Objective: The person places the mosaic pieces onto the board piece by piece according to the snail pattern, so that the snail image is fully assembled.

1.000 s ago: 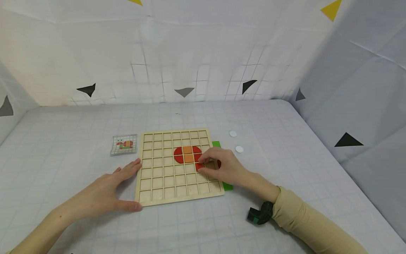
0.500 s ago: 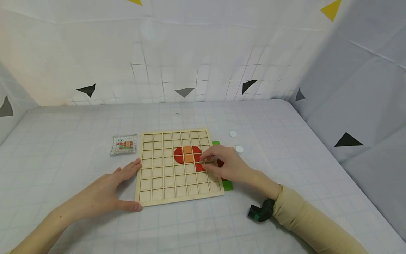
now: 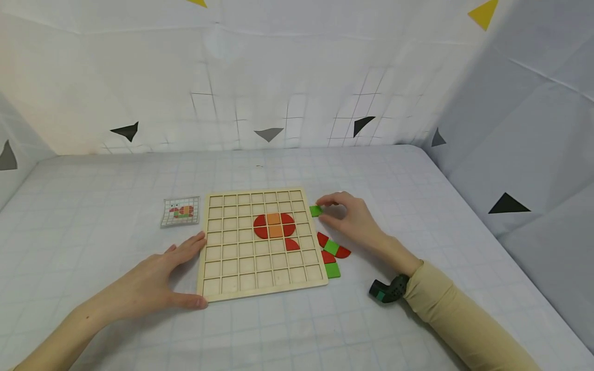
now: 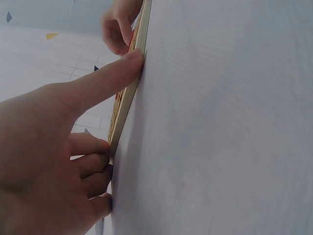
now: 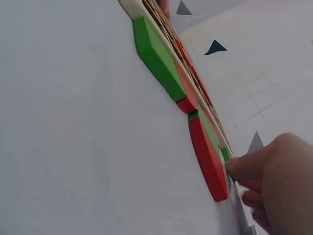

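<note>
A square wooden grid board lies on the table. On it sit two orange squares with red quarter-circle tiles at both sides, and a single red quarter-circle tile below them. My left hand rests against the board's left edge, thumb at the near corner and fingers stretched along the side. Beyond the board's right edge my right hand pinches a small green square tile between thumb and finger; in the right wrist view the thumb is against that green tile.
Red and green tiles lie beside the board's right edge, with another green square nearer. Left of the board is a small picture card with a gridded red, orange and green figure. A black wrist device hangs at the right sleeve.
My right hand has left the red quarter-circle tile in the grid and moved right and back to the green square. It now covers the two white discs. The left hand stays put.
</note>
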`<state>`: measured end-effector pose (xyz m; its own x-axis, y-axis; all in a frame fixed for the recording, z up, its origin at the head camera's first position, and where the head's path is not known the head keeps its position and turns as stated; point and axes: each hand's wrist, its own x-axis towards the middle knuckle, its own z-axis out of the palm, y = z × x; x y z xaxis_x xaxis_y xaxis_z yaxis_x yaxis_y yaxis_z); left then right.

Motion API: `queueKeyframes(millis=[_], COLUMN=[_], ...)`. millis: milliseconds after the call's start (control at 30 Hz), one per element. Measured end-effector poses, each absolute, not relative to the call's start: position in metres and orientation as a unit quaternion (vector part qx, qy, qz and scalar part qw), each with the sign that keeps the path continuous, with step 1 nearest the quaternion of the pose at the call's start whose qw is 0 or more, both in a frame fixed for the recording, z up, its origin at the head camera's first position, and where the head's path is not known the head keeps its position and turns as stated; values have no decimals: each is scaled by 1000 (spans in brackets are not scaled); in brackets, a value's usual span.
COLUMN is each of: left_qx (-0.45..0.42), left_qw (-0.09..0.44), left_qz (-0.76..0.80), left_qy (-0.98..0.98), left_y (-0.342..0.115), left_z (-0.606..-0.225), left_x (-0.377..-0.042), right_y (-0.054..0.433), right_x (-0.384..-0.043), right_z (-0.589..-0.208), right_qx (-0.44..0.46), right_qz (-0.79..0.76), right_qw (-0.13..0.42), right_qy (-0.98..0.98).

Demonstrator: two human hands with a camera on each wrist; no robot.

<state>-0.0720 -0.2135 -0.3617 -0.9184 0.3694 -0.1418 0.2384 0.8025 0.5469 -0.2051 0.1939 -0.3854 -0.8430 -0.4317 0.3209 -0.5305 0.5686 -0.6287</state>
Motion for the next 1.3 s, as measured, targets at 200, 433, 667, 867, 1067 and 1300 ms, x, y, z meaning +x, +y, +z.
queueKeyframes(millis=[200,433,667,867,1067,1300], left_qx=[160,162,162,162,159,161], left_qw=[122,120,117,116,115,113], left_qz=[266,267,264,266,264,262], left_qy=[943,942,944,943,945,945], left_y=[-213,-214,-214,-214,-214,-213], left_z=[-361,-361,-361,-362,-361,-361], left_x=[-72,-71,-71,-71,-70,-70], right_y=[196,196,196,195,189,180], right_x=[-210,-212,-210,-208,-203,-193], right_z=[-389,-392,-392,-390,-384,-376], right_qx=[277,281,282,256,252,270], right_qz=[366,361,355,356,363,386], right_qw=[85,102,118,122,112,107], right_qy=[-884,-883,-883,-891,-890,-876])
